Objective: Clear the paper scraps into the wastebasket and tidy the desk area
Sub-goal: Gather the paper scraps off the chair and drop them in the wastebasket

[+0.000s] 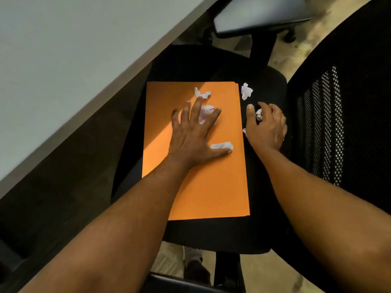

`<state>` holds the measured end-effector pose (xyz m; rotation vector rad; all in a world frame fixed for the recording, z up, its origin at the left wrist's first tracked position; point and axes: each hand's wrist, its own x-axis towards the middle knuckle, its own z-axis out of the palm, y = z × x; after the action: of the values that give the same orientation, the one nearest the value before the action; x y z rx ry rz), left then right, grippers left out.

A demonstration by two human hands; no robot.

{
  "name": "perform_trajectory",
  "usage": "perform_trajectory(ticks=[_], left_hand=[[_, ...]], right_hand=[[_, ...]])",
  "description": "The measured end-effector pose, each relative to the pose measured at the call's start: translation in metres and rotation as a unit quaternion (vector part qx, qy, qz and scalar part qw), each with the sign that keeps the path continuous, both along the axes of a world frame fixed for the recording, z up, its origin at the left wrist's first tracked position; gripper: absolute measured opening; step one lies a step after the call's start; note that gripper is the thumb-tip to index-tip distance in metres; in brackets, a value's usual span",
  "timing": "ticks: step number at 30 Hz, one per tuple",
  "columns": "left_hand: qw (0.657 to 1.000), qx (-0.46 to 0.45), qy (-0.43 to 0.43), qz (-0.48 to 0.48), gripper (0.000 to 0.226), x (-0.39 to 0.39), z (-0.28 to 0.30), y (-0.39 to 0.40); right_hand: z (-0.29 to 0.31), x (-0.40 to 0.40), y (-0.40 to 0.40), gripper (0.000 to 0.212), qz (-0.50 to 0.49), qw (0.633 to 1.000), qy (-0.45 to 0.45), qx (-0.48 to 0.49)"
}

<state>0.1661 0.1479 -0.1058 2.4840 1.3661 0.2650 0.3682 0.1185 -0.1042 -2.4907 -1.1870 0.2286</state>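
Observation:
An orange folder (203, 187) lies flat on the black seat (211, 235) of an office chair. My left hand (194, 134) rests palm down on the folder with fingers spread. White paper scraps lie around it: one (202, 94) past the fingertips, one (206, 114) between the fingers, one (222, 145) by the thumb. Another scrap (246, 91) sits on the seat just right of the folder. My right hand (266, 127) hovers over the seat beside the folder, its fingers curled around a crumpled white scrap (259, 115). No wastebasket is in view.
A grey-white desk top (63, 70) fills the upper left, its edge running diagonally. The chair's mesh backrest (338, 123) stands at the right, and an armrest (260, 15) sits at the top. Speckled floor shows around the chair.

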Motion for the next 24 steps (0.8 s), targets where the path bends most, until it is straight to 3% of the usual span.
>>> perform_trajectory(ticks=[3,7,10,19,24], left_hand=[[0.999,0.018,0.015,-0.03,0.088,0.002,-0.002,-0.005],[0.996,0.067,-0.017,-0.055,0.045,0.0,0.001,-0.015],[0.992,0.107,-0.009,-0.066,0.026,0.002,0.005,-0.019],[0.997,0.073,-0.004,0.004,0.025,-0.005,0.008,-0.023],[0.997,0.054,-0.05,-0.005,0.026,-0.008,0.009,-0.021]], right_hand=[[-0.007,-0.012,-0.012,0.054,0.008,0.999,-0.032,0.012],[-0.016,-0.03,-0.028,0.03,0.0,0.995,-0.092,0.042],[-0.018,-0.033,-0.031,0.033,-0.001,0.993,-0.113,0.042],[-0.012,-0.018,-0.018,0.048,-0.004,0.995,-0.098,0.03],[0.002,-0.028,-0.008,0.047,0.004,0.995,-0.034,0.097]])
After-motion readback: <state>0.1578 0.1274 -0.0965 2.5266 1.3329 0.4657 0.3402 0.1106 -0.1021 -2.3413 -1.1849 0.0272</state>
